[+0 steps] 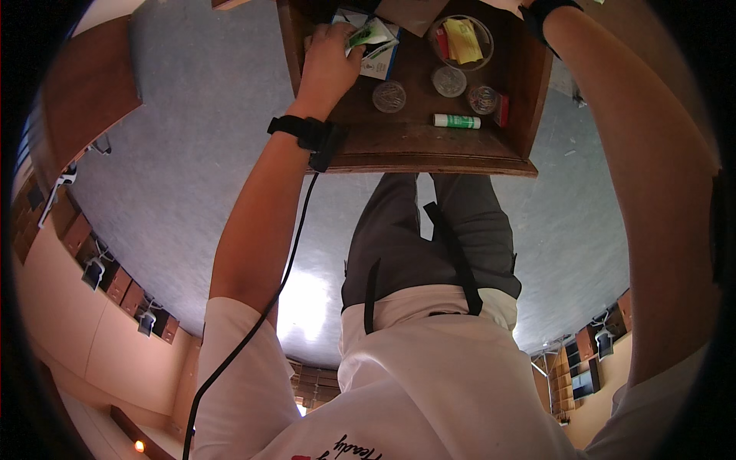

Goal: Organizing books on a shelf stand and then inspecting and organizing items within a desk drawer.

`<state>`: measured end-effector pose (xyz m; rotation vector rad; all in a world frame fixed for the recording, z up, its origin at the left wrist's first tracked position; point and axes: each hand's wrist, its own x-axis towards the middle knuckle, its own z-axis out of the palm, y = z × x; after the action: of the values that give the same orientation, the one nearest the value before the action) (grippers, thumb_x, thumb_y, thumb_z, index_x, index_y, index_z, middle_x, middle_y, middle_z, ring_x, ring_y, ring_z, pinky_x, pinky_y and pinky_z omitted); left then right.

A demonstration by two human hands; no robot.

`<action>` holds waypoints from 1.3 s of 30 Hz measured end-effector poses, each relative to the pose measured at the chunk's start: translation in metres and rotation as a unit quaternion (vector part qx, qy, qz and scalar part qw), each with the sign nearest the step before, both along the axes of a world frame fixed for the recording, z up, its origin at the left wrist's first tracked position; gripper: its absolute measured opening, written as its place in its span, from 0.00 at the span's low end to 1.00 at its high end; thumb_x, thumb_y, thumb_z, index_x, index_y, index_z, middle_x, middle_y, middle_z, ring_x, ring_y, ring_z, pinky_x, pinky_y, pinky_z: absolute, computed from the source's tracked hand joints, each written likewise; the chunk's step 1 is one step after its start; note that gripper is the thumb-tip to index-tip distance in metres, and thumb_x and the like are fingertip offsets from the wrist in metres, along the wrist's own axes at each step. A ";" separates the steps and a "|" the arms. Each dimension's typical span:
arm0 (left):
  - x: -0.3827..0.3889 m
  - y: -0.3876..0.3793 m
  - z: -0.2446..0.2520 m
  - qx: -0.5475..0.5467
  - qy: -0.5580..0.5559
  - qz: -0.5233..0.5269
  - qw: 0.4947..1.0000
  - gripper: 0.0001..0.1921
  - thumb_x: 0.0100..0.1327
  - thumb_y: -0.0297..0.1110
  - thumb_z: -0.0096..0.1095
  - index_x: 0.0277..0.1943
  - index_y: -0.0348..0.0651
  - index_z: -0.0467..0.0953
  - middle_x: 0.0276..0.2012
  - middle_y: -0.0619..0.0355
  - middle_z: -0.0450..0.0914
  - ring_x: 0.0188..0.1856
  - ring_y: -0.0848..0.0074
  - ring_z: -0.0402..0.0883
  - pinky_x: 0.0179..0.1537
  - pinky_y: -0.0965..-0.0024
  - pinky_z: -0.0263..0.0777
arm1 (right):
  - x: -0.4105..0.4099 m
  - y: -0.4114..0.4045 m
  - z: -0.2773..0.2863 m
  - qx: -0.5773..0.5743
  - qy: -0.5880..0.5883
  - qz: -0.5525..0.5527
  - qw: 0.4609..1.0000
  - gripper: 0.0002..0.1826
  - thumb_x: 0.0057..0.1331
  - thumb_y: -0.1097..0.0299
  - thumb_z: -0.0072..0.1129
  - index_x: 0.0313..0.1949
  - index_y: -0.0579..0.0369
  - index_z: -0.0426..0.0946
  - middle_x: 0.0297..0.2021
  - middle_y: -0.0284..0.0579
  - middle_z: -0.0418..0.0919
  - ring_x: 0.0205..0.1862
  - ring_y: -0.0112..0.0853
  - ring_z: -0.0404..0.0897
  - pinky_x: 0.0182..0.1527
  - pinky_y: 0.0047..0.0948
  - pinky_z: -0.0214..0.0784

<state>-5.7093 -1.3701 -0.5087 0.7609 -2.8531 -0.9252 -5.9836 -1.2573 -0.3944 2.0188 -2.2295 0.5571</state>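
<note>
My left hand [332, 57] is in an open wooden drawer [414, 141], its fingers and thumb closed on a green-and-white plastic packet [372, 35]. Under the packet lies a white and blue box or booklet [376, 68] bearing print. My right hand [501, 3] is cut off by the top edge, beyond the drawer's right side; what it touches is hidden. A round clear container [490, 54] holds yellow and red slips [463, 41]. Nearer are a tub of metal paper clips [389, 96], a clear round tub [449, 81], a tub of coloured clips [482, 100] and a green-and-white glue stick [457, 121].
A small red box [502, 111] stands by the drawer's right wall. Brown paper or card [411, 14] lies at the back. A black cable [293, 253] runs from my left wrist down past my body. Wooden furniture [86, 92] stands at the left, above a grey floor [190, 144].
</note>
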 end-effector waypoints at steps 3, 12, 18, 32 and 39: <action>-0.003 0.005 0.004 0.001 0.019 0.019 1.000 0.17 0.68 0.32 0.68 0.56 0.37 0.73 0.54 0.38 0.78 0.48 0.46 0.81 0.53 0.48 0.75 | 0.000 -0.001 0.003 0.013 0.004 0.001 1.000 0.15 0.71 0.64 0.53 0.49 0.62 0.69 0.44 0.58 0.73 0.51 0.53 0.74 0.54 0.47 0.68; -0.016 0.007 0.038 0.063 -0.110 0.059 0.990 0.12 0.74 0.32 0.56 0.56 0.37 0.70 0.45 0.34 0.79 0.43 0.41 0.84 0.42 0.46 0.80 | 0.001 -0.001 0.005 0.027 -0.001 -0.001 1.000 0.15 0.71 0.64 0.53 0.49 0.62 0.68 0.44 0.58 0.73 0.51 0.53 0.73 0.54 0.47 0.68; -0.013 0.018 0.036 0.023 -0.005 0.082 0.996 0.15 0.72 0.30 0.57 0.57 0.35 0.67 0.50 0.26 0.74 0.44 0.32 0.81 0.46 0.42 0.80 | -0.002 -0.003 0.002 0.008 0.015 0.003 1.000 0.15 0.70 0.66 0.55 0.49 0.62 0.68 0.44 0.58 0.72 0.50 0.53 0.73 0.53 0.47 0.68; -0.004 0.007 0.019 0.151 -0.033 0.157 0.975 0.17 0.64 0.38 0.73 0.47 0.35 0.77 0.37 0.39 0.86 0.41 0.52 0.88 0.42 0.58 0.80 | 0.003 0.000 0.006 0.023 -0.002 0.003 1.000 0.14 0.70 0.68 0.55 0.50 0.61 0.66 0.44 0.57 0.71 0.49 0.54 0.72 0.52 0.48 0.67; -0.008 0.003 0.035 0.162 0.022 0.211 0.964 0.16 0.60 0.38 0.76 0.42 0.36 0.80 0.35 0.43 0.86 0.40 0.54 0.88 0.42 0.58 0.80 | 0.005 -0.002 0.009 0.028 -0.002 0.000 1.000 0.14 0.70 0.68 0.54 0.49 0.61 0.66 0.43 0.57 0.71 0.47 0.55 0.73 0.51 0.48 0.67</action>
<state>-5.7173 -1.3676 -0.4741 1.2916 -2.3747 -1.3207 -5.9785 -1.2594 -0.3850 2.0456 -2.2728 0.5032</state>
